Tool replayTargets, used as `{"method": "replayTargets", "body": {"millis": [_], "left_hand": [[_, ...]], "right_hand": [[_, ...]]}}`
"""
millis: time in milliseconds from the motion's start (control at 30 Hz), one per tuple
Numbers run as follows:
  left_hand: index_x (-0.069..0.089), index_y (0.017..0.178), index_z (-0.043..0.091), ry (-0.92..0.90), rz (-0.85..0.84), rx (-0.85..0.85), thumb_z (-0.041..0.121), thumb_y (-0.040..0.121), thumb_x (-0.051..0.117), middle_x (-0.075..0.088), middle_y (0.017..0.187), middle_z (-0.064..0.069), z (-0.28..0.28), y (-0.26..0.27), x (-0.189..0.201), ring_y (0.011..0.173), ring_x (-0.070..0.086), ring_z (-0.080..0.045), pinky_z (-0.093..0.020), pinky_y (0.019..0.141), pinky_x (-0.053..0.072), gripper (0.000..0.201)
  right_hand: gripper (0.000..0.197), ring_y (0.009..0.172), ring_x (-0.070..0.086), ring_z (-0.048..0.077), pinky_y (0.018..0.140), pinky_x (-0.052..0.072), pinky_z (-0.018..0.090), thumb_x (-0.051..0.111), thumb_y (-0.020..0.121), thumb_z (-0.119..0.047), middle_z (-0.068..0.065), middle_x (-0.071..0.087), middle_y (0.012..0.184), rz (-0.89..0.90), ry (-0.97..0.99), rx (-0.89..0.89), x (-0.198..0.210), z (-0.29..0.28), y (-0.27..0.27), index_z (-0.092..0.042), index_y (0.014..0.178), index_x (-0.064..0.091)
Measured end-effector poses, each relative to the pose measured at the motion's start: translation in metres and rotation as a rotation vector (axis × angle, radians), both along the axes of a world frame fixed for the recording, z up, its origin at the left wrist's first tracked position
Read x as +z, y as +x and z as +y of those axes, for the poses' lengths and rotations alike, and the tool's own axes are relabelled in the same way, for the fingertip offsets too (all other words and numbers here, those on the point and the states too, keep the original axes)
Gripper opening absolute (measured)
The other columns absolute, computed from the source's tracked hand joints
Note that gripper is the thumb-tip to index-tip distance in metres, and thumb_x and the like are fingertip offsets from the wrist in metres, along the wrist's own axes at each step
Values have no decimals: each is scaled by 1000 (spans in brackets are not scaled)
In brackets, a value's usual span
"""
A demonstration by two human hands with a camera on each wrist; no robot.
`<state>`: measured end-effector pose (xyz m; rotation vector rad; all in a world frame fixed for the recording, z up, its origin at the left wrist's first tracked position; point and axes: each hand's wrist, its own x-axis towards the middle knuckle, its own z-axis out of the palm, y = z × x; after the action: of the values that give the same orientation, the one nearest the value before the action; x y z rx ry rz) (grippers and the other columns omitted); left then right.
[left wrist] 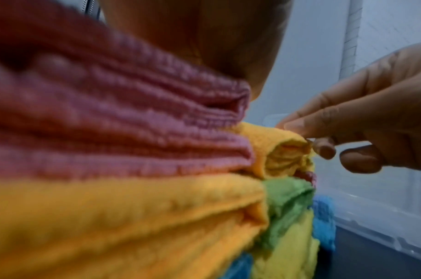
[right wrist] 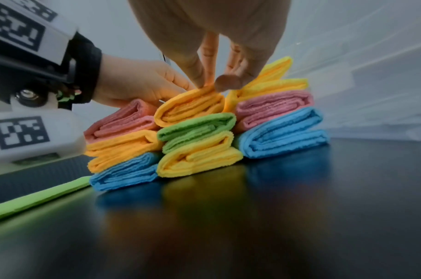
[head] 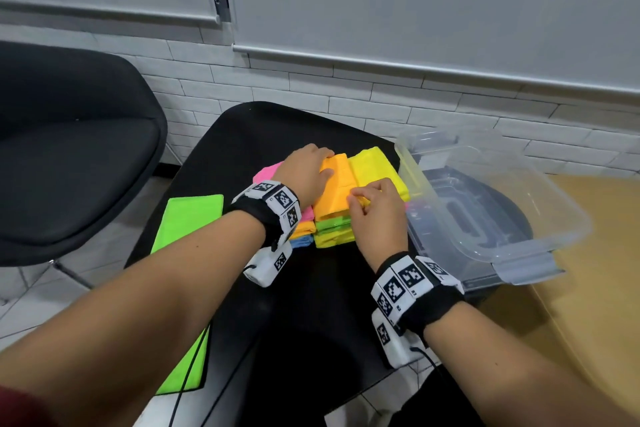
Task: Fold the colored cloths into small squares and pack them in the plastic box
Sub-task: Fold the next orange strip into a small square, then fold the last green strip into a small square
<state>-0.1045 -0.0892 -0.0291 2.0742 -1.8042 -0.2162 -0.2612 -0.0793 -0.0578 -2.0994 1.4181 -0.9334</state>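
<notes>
Three stacks of folded cloths stand side by side on the black table (head: pixel 311 305). An orange cloth (head: pixel 334 187) (right wrist: pixel 190 107) tops the middle stack, over green and yellow ones. My left hand (head: pixel 306 170) (right wrist: pixel 137 81) rests on its far left part, fingers laid over it. My right hand (head: pixel 356 196) (right wrist: pixel 214 83) pinches the orange cloth's near corner (left wrist: pixel 283 151) between thumb and fingertips. A yellow cloth (head: pixel 374 166) tops the right stack and a pink one (head: pixel 266 172) the left. The clear plastic box (head: pixel 502 246) stands just right of the stacks with no cloth in it.
A green cloth (head: pixel 187 222) (right wrist: pixel 37 196) lies flat on the table's left side, partly over the edge. A black chair (head: pixel 69 149) stands to the left. A tan surface (head: pixel 588 288) lies right of the box. A white brick wall runs behind.
</notes>
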Motion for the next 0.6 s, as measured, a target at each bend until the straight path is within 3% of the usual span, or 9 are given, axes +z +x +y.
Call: {"method": "replayTargets", "body": {"millis": [100, 200, 267, 333, 433, 600], "left_hand": [[42, 142, 23, -72, -85, 14, 28, 99, 45, 45, 142, -3, 6, 2, 6, 133, 39, -20, -45, 117, 16, 43], [38, 143, 36, -88, -115, 71, 32, 101, 39, 31, 152, 2, 21, 4, 10, 145, 17, -18, -56, 115, -1, 42], [28, 145, 44, -1, -170, 89, 38, 102, 33, 16, 159, 2, 33, 2, 6, 148, 2, -23, -65, 110, -2, 44], [15, 147, 50, 135, -217, 89, 46, 101, 24, 2, 161, 3, 42, 0, -3, 147, -7, -29, -72, 106, 1, 46], [1, 146, 54, 276, -208, 100, 52, 100, 14, -9, 161, 5, 47, -4, -20, 146, -14, -33, -74, 105, 1, 48], [-7, 145, 53, 274, -269, 90, 51, 100, 8, -10, 161, 3, 44, -11, -44, 146, -13, -33, -72, 106, 2, 48]], "right_hand": [[24, 104, 54, 23, 83, 50, 38, 58, 92, -22, 6, 51, 118, 63, -207, 14, 6, -5, -5, -13, 112, 68], [37, 129, 41, 31, 102, 39, 48, 50, 95, -29, 9, 43, 143, 250, -305, 78, 11, -16, -7, -22, 131, 57], [47, 146, 12, 29, 113, 18, 51, 34, 101, -42, 4, 15, 159, 467, -211, 156, 11, -24, -8, -35, 147, 32], [51, 148, -7, 28, 115, 5, 54, 18, 101, -50, -2, -7, 161, 626, -135, 223, 5, -32, -10, -42, 150, 9], [52, 147, -13, 29, 115, 0, 55, 8, 99, -53, -2, -17, 160, 735, -18, 281, -8, -39, -11, -46, 149, -6], [53, 147, -14, 29, 117, -1, 50, 8, 101, -49, 0, -16, 160, 789, 6, 265, -25, -39, -14, -39, 151, -5]]}}
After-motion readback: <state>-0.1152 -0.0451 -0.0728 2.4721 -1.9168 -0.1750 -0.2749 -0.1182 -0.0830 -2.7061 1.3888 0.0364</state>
